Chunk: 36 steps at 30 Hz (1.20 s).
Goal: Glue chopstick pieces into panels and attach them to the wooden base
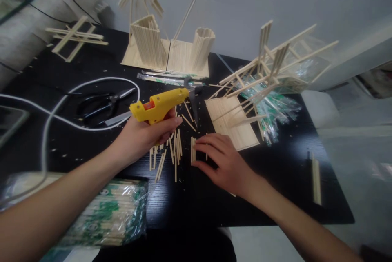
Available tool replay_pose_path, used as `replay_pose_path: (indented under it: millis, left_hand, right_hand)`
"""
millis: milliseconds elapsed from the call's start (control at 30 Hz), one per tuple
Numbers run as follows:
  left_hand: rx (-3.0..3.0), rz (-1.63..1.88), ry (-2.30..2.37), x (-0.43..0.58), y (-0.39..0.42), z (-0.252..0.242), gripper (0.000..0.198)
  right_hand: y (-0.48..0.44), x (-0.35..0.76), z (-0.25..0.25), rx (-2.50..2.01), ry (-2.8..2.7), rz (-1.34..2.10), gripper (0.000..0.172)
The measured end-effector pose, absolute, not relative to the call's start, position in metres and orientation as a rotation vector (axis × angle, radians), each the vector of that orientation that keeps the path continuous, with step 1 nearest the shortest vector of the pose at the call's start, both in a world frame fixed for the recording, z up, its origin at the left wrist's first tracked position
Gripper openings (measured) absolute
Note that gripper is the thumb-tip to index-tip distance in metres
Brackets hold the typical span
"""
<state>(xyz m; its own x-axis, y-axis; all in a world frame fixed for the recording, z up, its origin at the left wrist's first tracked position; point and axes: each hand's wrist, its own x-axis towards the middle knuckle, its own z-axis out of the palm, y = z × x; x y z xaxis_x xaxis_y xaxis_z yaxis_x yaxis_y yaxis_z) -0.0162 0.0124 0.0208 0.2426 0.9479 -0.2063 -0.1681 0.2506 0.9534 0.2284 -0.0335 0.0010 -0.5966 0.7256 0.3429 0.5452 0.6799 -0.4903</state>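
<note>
My left hand is wrapped round the handle of a yellow hot glue gun, its nozzle pointing right. On the black table, my right hand grips a small row of short wooden sticks between thumb and fingers. Loose cut sticks lie scattered between the two hands, several of them below the glue gun. Beyond its nozzle are dark-handled cutters, partly hidden by the gun. A flat panel of sticks lies just past my right hand.
Black-handled scissors lie inside a loop of white cable at left. Stick-built towers on a base stand at the back, with a stick frame at right. A plastic pack of chopsticks sits at the near left, by my forearm.
</note>
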Motion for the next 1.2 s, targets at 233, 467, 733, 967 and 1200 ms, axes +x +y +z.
replay_pose_path:
  millis: [233,467,733,967,1200]
  left_hand:
    - [1.023,1.023,1.037,-0.015,0.015,0.028,0.026]
    - [1.056,1.003,1.090,-0.014,0.015,0.028,0.035]
    - [1.068,0.986,1.126,-0.014,0.017,0.029,0.031]
    - [1.125,0.959,1.159,-0.015,0.016,0.029,0.031]
    - [1.182,0.955,1.192,-0.012,0.016,0.030,0.030]
  right_hand:
    - [-0.051,0.193,0.009,-0.810,-2.723,0.496,0.026]
    - [-0.055,0.193,-0.004,-0.694,-2.715,0.373,0.012]
    - [-0.064,0.194,-0.006,-0.549,-2.782,0.405,0.016]
    - [-0.066,0.192,-0.002,-0.515,-2.819,0.439,0.020]
    - [-0.059,0.183,0.005,-0.358,-2.959,0.295,0.014]
